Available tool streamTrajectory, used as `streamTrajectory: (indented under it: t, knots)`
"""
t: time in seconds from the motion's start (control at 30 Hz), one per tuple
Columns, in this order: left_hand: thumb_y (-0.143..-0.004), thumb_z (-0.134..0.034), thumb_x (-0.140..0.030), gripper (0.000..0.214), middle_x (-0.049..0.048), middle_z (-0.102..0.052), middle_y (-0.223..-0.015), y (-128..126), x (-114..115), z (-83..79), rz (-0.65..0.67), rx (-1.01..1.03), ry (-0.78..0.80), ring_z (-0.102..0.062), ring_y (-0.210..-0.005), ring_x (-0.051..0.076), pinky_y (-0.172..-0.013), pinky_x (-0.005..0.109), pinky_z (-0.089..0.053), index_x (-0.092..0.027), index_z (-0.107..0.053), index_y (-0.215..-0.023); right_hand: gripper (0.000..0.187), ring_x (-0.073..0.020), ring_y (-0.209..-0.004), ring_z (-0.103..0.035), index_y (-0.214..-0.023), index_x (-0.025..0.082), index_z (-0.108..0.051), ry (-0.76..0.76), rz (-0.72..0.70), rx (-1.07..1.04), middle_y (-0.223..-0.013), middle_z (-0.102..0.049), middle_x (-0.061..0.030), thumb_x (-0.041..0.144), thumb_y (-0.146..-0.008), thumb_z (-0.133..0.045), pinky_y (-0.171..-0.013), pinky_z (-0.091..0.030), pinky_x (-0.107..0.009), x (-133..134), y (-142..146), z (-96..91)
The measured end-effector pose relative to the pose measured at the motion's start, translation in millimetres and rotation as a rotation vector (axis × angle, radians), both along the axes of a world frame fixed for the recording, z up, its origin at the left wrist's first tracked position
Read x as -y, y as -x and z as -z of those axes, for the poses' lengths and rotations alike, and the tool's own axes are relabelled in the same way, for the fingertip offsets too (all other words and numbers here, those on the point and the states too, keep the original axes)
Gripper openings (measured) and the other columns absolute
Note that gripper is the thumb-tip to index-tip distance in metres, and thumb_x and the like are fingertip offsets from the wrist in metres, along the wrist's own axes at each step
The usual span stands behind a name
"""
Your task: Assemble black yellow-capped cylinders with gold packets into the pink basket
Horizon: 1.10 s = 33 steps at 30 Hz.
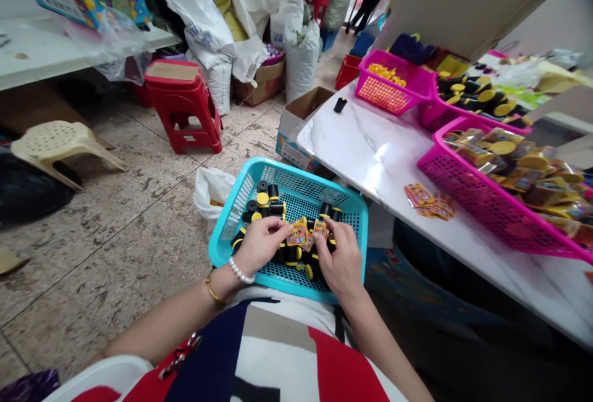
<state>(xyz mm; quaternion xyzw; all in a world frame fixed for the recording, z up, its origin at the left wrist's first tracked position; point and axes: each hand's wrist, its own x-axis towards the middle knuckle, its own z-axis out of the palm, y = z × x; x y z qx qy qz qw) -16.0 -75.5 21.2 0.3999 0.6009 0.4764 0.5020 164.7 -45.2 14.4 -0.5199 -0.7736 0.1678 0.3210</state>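
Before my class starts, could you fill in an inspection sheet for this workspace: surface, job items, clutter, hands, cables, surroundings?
Surface: white table, marbled.
Job items: blue basket left of the table, holding black-and-yellow tubes.
Clutter: on the table, pink baskets with mixed contents, a printed pile and a loose tube.
Hands: left hand pinches a printed piece; right hand holds another.
Cables: nothing seen.
Surroundings: red stool, pale stool, white sacks; a standing person at the back.
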Motion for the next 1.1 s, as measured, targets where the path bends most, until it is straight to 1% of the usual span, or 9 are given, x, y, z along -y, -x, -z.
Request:
streamTrajectory:
  t: [0.07,0.13,0.23,0.33,0.5,0.63,0.73,0.87,1.1]
  knots:
    - [-0.074,-0.066,-0.044,0.031,-0.0018,-0.057,-0.058,-4,1,-2.0,0.030,0.004,-0.003,-0.044,-0.051,0.009,-0.048,0.021,-0.034,-0.014,-0.065,-0.068,0.028,-0.0180,-0.077,-0.057,-0.102,0.017,-0.063,0.184,-0.096,-0.109,-0.088,-0.063,-0.0064,0.039,-0.090,-0.051,-0.072,-0.045,-0.029,1,6,-3.7]
    - [-0.075,-0.066,-0.044,0.031,-0.0019,-0.056,-0.060,-7,2,-3.3,0.026,0.029,-0.005,-0.044,-0.051,0.009,-0.047,0.020,-0.034,-0.013,-0.065,-0.072,0.031,-0.0141,-0.061,-0.051,-0.078,0.017,-0.062,0.332,-0.138,-0.205,-0.067,-0.057,-0.0004,0.039,-0.093,-0.046,-0.059,-0.040,-0.025,3,13,-3.9]
    - [-0.079,-0.063,-0.045,0.031,-0.0045,-0.051,-0.057,-9,6,-6.0,-0.041,0.084,-0.011,-0.041,-0.047,0.007,-0.044,0.019,-0.031,-0.014,-0.063,-0.083,0.042,-0.0116,-0.053,-0.042,-0.061,0.018,-0.052,0.345,-0.051,-0.291,-0.055,-0.046,0.0029,0.042,-0.094,-0.042,-0.052,-0.033,-0.024,3,21,0.3]
    - [-0.081,-0.060,-0.045,0.030,-0.0052,-0.048,-0.056,-8,12,-10.0,-0.075,0.107,-0.054,-0.038,-0.045,0.006,-0.042,0.019,-0.029,-0.015,-0.062,-0.083,0.043,-0.0118,-0.055,-0.043,-0.062,0.017,-0.053,0.291,-0.001,-0.303,-0.057,-0.048,0.0022,0.043,-0.095,-0.041,-0.054,-0.032,-0.024,3,23,3.8]
    - [-0.082,-0.060,-0.042,0.031,-0.0041,-0.048,-0.052,-10,18,-12.1,-0.057,0.060,-0.078,-0.038,-0.045,0.008,-0.043,0.020,-0.029,-0.012,-0.068,-0.085,0.040,-0.0128,-0.057,-0.044,-0.065,0.018,-0.057,0.212,-0.009,-0.299,-0.059,-0.052,0.0008,0.040,-0.095,-0.042,-0.057,-0.033,-0.025,7,22,3.6]
    - [-0.081,-0.062,-0.041,0.029,-0.0027,-0.050,-0.055,-10,17,-9.4,-0.051,0.020,-0.095,-0.041,-0.048,0.008,-0.044,0.020,-0.031,-0.013,-0.071,-0.085,0.039,-0.0127,-0.057,-0.042,-0.061,0.019,-0.050,0.173,-0.043,-0.289,-0.059,-0.047,0.0017,0.036,-0.095,-0.044,-0.057,-0.032,-0.025,11,23,4.8]
    - [-0.078,-0.065,-0.041,0.027,-0.0047,-0.048,-0.052,-8,16,-7.8,-0.107,0.070,-0.078,-0.038,-0.046,0.007,-0.044,0.020,-0.030,-0.014,-0.068,-0.081,0.038,-0.0129,-0.058,-0.041,-0.059,0.019,-0.047,0.146,-0.041,-0.283,-0.059,-0.044,0.0019,0.033,-0.094,-0.045,-0.058,-0.032,-0.026,13,23,5.7]
    - [-0.077,-0.066,-0.042,0.029,-0.0069,-0.043,-0.047,-6,17,-6.8,-0.124,0.114,-0.053,-0.034,-0.043,0.006,-0.043,0.021,-0.029,-0.013,-0.067,-0.080,0.036,-0.0131,-0.059,-0.041,-0.062,0.019,-0.051,0.134,-0.017,-0.270,-0.061,-0.047,0.0013,0.033,-0.095,-0.044,-0.059,-0.032,-0.027,12,24,5.6]
    - [-0.074,-0.068,-0.045,0.035,-0.0059,-0.045,-0.046,-6,16,-6.4,-0.082,0.145,-0.024,-0.034,-0.042,0.007,-0.042,0.021,-0.027,-0.012,-0.070,-0.085,0.035,-0.0133,-0.059,-0.040,-0.062,0.020,-0.047,0.167,-0.103,-0.333,-0.061,-0.044,0.0016,0.031,-0.095,-0.043,-0.059,-0.033,-0.027,14,26,9.6]
